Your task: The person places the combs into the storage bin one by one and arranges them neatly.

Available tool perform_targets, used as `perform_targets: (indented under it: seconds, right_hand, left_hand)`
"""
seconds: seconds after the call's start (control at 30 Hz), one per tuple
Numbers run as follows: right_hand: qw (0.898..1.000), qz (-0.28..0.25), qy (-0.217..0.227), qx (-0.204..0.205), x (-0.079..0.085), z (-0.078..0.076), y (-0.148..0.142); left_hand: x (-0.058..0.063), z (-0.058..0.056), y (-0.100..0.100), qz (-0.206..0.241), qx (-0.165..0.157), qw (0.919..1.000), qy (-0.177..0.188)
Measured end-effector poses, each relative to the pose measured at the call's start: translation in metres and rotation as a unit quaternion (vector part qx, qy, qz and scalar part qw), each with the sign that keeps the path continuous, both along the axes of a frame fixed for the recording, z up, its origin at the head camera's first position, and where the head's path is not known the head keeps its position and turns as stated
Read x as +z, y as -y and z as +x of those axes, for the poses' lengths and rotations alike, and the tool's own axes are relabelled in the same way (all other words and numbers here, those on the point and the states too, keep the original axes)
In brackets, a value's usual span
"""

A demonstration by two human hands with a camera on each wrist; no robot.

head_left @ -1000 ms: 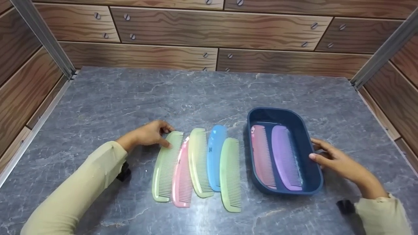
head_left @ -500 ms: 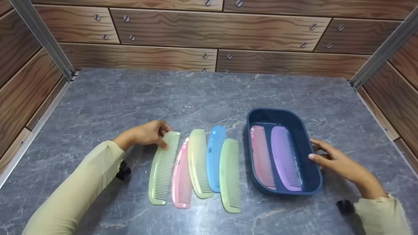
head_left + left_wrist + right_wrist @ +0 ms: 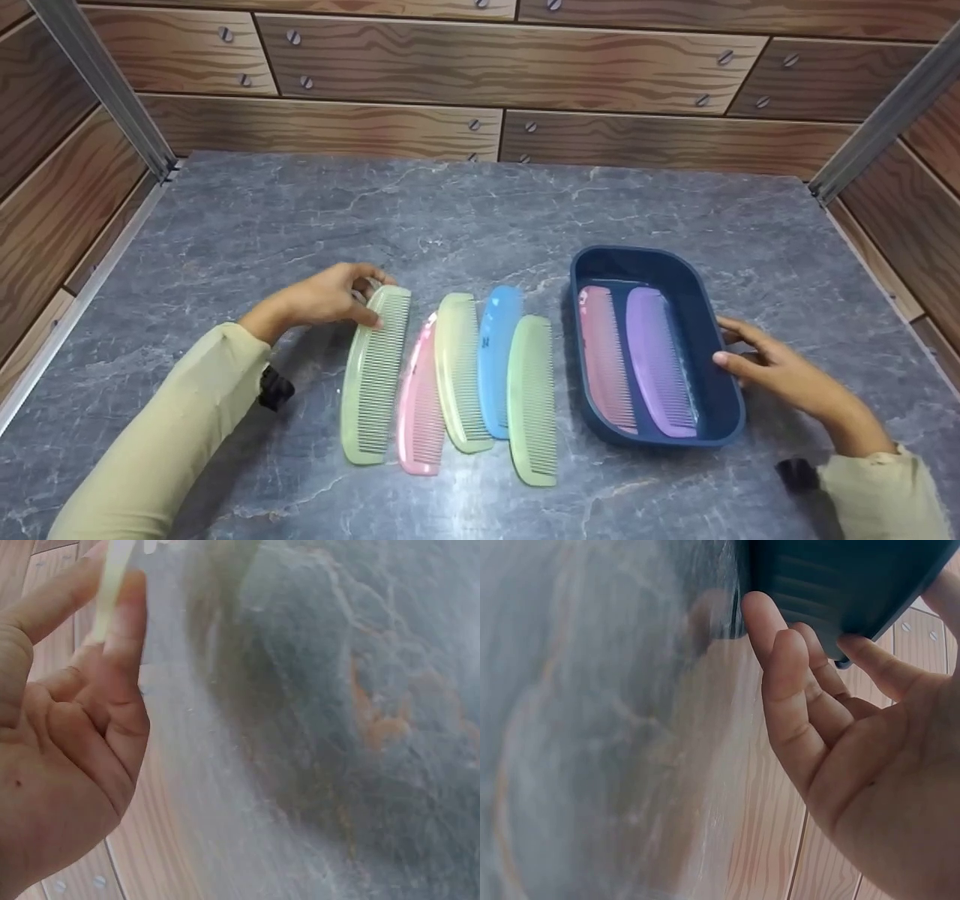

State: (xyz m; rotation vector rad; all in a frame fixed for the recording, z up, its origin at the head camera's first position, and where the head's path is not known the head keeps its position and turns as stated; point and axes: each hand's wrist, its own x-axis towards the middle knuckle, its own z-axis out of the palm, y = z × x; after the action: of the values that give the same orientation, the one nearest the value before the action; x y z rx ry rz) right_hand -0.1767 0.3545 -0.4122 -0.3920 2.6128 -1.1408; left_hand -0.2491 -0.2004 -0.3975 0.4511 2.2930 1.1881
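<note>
My left hand (image 3: 322,296) pinches the upper end of a pale green comb (image 3: 375,382) between thumb and fingers. The comb shows edge-on as a pale strip (image 3: 114,589) in the left wrist view. Just right of it lie a pink comb (image 3: 421,409), a pale yellow comb (image 3: 456,367), a blue comb (image 3: 496,352) and another green comb (image 3: 531,405). My right hand (image 3: 784,375) holds the right side of a dark blue tub (image 3: 701,300), thumb at the rim and fingertips against the outer wall. Inside lie a pink comb (image 3: 606,360) and a purple comb (image 3: 656,360).
The grey marbled tabletop (image 3: 420,217) carries everything. Wood-patterned panels (image 3: 390,67) stand at the back and both sides, with metal posts (image 3: 112,90) in the corners. A black wrist device (image 3: 276,388) sits by the left sleeve.
My left hand has drawn the pale green comb left, away from the pink one, and its upper end has moved up in the head view. The right hand and tub stay put.
</note>
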Motion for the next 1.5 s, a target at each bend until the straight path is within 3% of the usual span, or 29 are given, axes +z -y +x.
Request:
perform_targets:
  seconds: [0.23, 0.43, 0.67, 0.83, 1.2, 1.5]
  right_hand:
    - [1.0, 0.002, -0.004, 0.003, 0.0, -0.001, 0.0]
    - [1.0, 0.007, 0.006, 0.002, 0.001, -0.002, 0.001]
    - [1.0, 0.005, 0.011, 0.003, 0.001, -0.002, 0.002]
    - [1.0, 0.0, 0.012, 0.005, -0.001, -0.002, 0.001]
    - [1.0, -0.005, 0.007, 0.006, -0.003, -0.001, 0.001]
    - [1.0, 0.0, 0.018, 0.002, 0.0, -0.001, 0.0]
  left_hand:
    - [0.011, 0.004, 0.002, 0.088, 0.007, 0.9946, 0.054]
    - [0.019, 0.008, -0.002, 0.141, 0.023, 0.9881, 0.057]
    - [0.037, 0.01, -0.013, 0.164, 0.058, 0.9841, 0.035]
    - [0.046, 0.008, -0.021, 0.18, 0.064, 0.981, 0.032]
    - [0.063, 0.003, -0.047, 0.209, 0.049, 0.9764, 0.022]
    - [0.074, -0.001, -0.083, 0.234, 0.032, 0.9714, 0.021]
